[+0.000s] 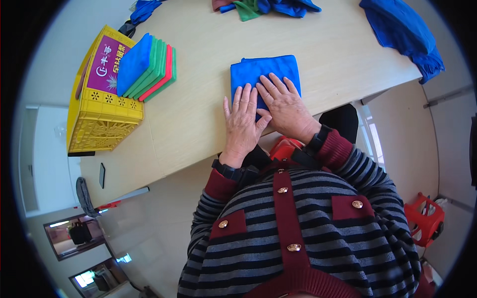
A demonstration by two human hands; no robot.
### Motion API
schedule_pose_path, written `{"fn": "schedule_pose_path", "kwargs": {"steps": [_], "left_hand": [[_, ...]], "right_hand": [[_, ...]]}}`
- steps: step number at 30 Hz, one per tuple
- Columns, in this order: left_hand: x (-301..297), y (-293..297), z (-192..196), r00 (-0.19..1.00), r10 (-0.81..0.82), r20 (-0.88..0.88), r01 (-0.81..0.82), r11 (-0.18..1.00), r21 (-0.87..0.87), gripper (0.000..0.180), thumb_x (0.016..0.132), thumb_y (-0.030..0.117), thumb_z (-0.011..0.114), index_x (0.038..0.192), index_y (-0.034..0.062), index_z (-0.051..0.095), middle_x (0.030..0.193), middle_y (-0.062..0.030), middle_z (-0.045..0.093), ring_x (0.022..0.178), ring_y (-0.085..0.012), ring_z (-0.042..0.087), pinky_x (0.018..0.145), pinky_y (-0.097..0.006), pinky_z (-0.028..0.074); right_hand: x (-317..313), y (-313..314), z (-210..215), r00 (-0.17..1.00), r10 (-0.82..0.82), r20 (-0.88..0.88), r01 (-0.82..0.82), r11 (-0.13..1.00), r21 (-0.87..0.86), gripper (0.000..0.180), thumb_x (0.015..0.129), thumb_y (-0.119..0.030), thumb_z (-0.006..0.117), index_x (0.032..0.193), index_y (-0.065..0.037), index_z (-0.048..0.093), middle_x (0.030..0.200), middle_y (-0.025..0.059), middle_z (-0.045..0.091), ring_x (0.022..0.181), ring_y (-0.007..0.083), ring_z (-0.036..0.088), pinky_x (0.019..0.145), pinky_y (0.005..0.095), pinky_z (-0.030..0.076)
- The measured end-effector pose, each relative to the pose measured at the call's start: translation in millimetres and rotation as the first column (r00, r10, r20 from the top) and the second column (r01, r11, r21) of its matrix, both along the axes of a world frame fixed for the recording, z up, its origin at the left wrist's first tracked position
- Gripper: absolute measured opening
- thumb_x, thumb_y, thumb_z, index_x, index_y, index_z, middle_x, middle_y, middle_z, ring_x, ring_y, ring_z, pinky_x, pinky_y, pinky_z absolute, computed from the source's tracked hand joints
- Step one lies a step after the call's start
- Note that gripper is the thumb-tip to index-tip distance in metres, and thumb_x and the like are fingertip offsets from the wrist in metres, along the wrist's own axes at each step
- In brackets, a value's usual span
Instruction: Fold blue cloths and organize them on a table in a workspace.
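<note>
At the near edge of the table (198, 99), I've got the blue cloth (266, 64) looking folded, left hand (242, 121) and right hand (285, 107) spread flat on it, gripping nothing. Folded stack (149, 69) sits by the yellow crate (107, 131); rumpled cloths (280, 7) on the far side look undone, nothing blocking my reach tbh

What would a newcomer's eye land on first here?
Probably the folded blue cloth, with the left hand and right hand spread flat on it by the near edge of the table. Next, perhaps the yellow crate at the left, with a stack of blue, green and red cloths beside it.
</note>
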State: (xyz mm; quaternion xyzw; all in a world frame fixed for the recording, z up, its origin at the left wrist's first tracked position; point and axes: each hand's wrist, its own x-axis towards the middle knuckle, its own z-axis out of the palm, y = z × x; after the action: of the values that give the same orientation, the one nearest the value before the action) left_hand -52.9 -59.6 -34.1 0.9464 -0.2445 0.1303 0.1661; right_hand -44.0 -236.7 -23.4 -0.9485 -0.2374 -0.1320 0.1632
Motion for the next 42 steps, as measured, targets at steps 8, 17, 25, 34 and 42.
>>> {"fn": "schedule_pose_path", "kwargs": {"steps": [8,17,25,34,42], "left_hand": [[-1.6,3.3,-0.8,1.000,0.020,0.011,-0.020,0.999,0.048,0.076,0.100,0.057,0.048,0.153,0.0028,0.040,0.161,-0.0155,0.037,0.151,-0.0341,0.029,0.122,-0.062,0.013],[-11.5,4.0,0.7,0.999,0.015,0.035,-0.018,0.996,0.088,0.068,0.090,0.026,0.073,0.149,0.0080,0.046,0.159,-0.0125,0.040,0.149,-0.0327,0.034,0.121,-0.063,0.017],[-9.2,10.3,1.2,0.998,0.011,0.058,-0.019,0.990,0.142,0.064,0.089,0.014,0.072,0.148,0.0112,0.048,0.158,-0.0113,0.042,0.148,-0.0315,0.036,0.120,-0.064,0.017],[15.0,50.5,1.7,0.967,0.209,0.143,-0.232,0.959,0.165,0.051,0.101,0.022,0.056,0.149,0.0070,0.046,0.156,-0.0128,0.043,0.148,-0.0343,0.035,0.119,-0.064,0.018],[-1.0,11.6,-11.9,0.981,0.193,-0.035,-0.193,0.981,0.011,0.060,0.106,0.033,0.046,0.156,0.0017,0.033,0.163,-0.0164,0.030,0.153,-0.0353,0.023,0.121,-0.062,0.016]], "right_hand": [[6.9,-5.7,-4.5,0.998,0.053,-0.031,-0.052,0.998,0.033,0.059,0.100,-0.038,0.057,0.147,-0.004,0.049,0.156,0.0167,0.043,0.149,0.0344,0.033,0.122,0.0513,0.023],[13.0,-12.5,-2.7,0.999,0.050,-0.019,-0.049,0.998,0.033,0.060,0.098,-0.040,0.059,0.147,-0.005,0.050,0.155,0.0173,0.044,0.148,0.0349,0.035,0.122,0.0516,0.024],[1.8,-8.0,-6.5,0.999,0.028,0.017,-0.029,0.999,0.045,0.060,0.097,-0.038,0.061,0.146,-0.005,0.050,0.155,0.0178,0.043,0.147,0.0358,0.036,0.121,0.0530,0.025],[14.8,4.3,69.2,0.816,0.201,-0.542,-0.158,0.979,0.125,0.058,0.098,-0.035,0.061,0.146,-0.004,0.050,0.152,0.0171,0.047,0.145,0.0339,0.039,0.119,0.0517,0.030],[37.6,30.4,8.1,0.982,0.182,-0.060,-0.183,0.983,-0.021,0.063,0.105,-0.051,0.041,0.150,-0.007,0.047,0.158,0.0129,0.043,0.149,0.0299,0.035,0.123,0.0485,0.024]]}}
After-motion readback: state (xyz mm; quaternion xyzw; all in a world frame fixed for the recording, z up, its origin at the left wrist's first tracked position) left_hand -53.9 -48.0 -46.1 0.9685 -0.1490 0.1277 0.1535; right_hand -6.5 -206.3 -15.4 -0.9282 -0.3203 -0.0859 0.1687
